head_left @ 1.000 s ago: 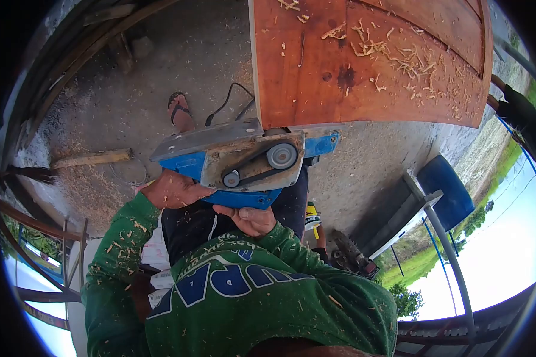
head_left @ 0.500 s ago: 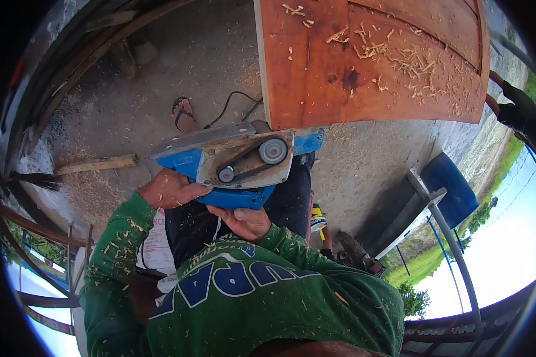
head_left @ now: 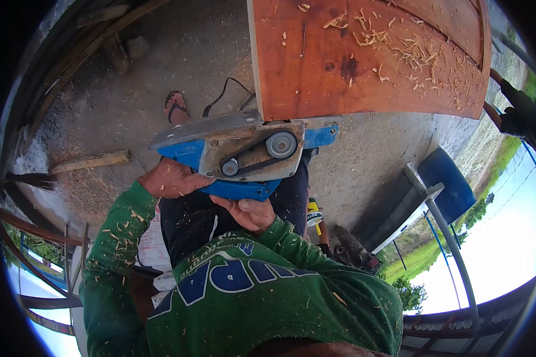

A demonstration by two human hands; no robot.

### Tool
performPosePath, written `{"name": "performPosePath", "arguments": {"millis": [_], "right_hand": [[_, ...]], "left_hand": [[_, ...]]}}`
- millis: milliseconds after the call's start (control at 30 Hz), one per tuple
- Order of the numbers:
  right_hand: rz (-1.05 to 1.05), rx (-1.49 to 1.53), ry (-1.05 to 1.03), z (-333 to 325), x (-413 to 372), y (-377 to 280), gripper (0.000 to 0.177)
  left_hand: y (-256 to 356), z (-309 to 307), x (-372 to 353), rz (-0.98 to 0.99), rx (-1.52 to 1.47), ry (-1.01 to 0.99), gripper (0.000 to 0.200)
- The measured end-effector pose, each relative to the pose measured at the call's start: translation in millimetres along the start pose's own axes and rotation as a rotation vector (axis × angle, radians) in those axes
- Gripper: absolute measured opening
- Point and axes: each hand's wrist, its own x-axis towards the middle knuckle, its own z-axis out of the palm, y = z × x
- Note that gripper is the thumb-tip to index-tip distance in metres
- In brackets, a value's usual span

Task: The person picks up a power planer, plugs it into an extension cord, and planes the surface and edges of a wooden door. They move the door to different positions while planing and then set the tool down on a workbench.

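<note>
A blue electric planer, its belt and two pulleys exposed on the side facing me, is held in front of my lap. My left hand is wrapped round its left end. Below its blue housing, my right hand grips the lower edge with curled fingers. The planer lies along the near edge of a reddish-brown wooden panel; whether they touch is unclear. Curled shavings are scattered over the panel, and more cling to my green sleeves.
A sandalled foot and a black cord are on the concrete floor. A wood strip lies at left. At right are a blue barrel and a metal post. Another person's dark-gloved hand shows at the far right.
Both hands and the planer have shifted slightly up and to the right in view. The panel and floor items appear shifted a little up and left.
</note>
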Motion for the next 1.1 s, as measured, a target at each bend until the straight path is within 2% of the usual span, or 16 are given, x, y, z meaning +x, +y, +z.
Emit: {"name": "performPosePath", "arguments": {"millis": [67, 200, 333, 400, 500, 600, 700, 767, 833, 933, 1033, 1100], "right_hand": [[0.012, 0.009, 0.010, 4, 0, -8, 0.061], [-0.092, 0.016, 0.021, 18, -2, -15, 0.063], [-0.133, 0.029, 0.069, 17, -12, 8, 0.064], [-0.166, 0.103, 0.058, 23, -7, 24, 0.064], [-0.050, 0.133, -0.009, 4, -5, 34, 0.065], [-0.132, 0.118, -0.001, 27, -1, 34, 0.058], [-0.301, 0.192, -0.124, 19, 2, 45, 0.050], [-0.357, 0.224, -0.111, 15, 9, 49, 0.045], [-0.427, 0.258, -0.133, 11, 18, 55, 0.043], [-0.480, 0.266, -0.154, 9, 24, 47, 0.042], [-0.508, 0.283, -0.177, 5, 22, 34, 0.042], [-0.521, 0.286, -0.181, 5, 15, 20, 0.043]], "left_hand": [[-3, 8, 1, 0.173, 0.267, 0.066, 0.036], [17, -10, 44, -0.298, -0.731, 0.054, 0.038], [9, 4, 25, -0.276, -0.680, -0.008, 0.036], [8, 8, 6, -0.323, -0.703, 0.071, 0.032], [5, -1, -14, -0.148, -0.354, 0.000, 0.026], [10, -4, -19, -0.229, -0.406, 0.006, 0.022], [-6, 14, -41, 0.146, 0.134, 0.062, 0.020], [7, 8, -36, -0.185, -0.219, 0.056, 0.018], [3, -3, -35, -0.146, -0.187, -0.003, 0.018], [5, -13, -17, -0.039, 0.039, -0.027, 0.017], [9, -9, -3, -0.194, 0.039, -0.179, 0.016], [19, -4, 11, -0.275, -0.030, -0.173, 0.016]]}}
